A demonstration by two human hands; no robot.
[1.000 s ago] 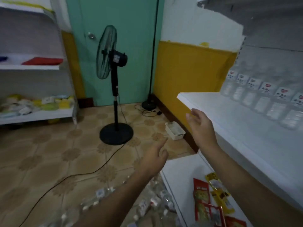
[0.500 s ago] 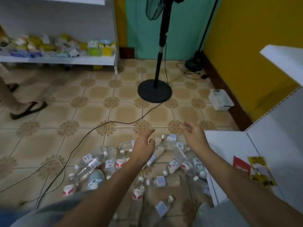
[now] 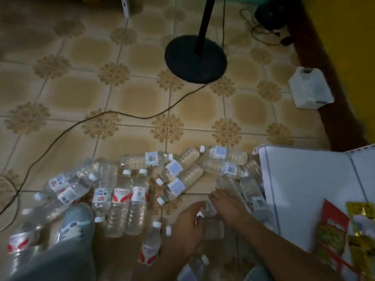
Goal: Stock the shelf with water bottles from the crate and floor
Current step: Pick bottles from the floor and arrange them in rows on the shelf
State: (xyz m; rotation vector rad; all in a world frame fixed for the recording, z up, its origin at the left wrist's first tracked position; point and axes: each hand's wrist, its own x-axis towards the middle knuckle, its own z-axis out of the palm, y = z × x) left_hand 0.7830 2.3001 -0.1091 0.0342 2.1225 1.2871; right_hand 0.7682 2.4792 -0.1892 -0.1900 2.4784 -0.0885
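Note:
Several clear water bottles [image 3: 180,171] lie scattered on the tiled floor, some with red-and-white labels [image 3: 119,203]. Both my hands are down among them at the lower middle. My right hand [image 3: 227,205] curls over the top of one lying bottle [image 3: 213,228]. My left hand [image 3: 188,226] reaches the same bottle from the left; motion blur hides whether its fingers hold it. The white bottom shelf [image 3: 304,179] sits just right of my hands.
Red and yellow snack packets [image 3: 334,230] lie on the shelf's near part. A fan's round black base [image 3: 194,57] stands beyond the bottles, its cable [image 3: 121,116] crossing the floor. A white basket [image 3: 310,90] sits by the yellow wall. My shoe [image 3: 75,224] stands among the bottles.
My view has dropped from the upper shelf to the floor. Both hands have moved down from shelf height onto the bottles beside the bottom shelf.

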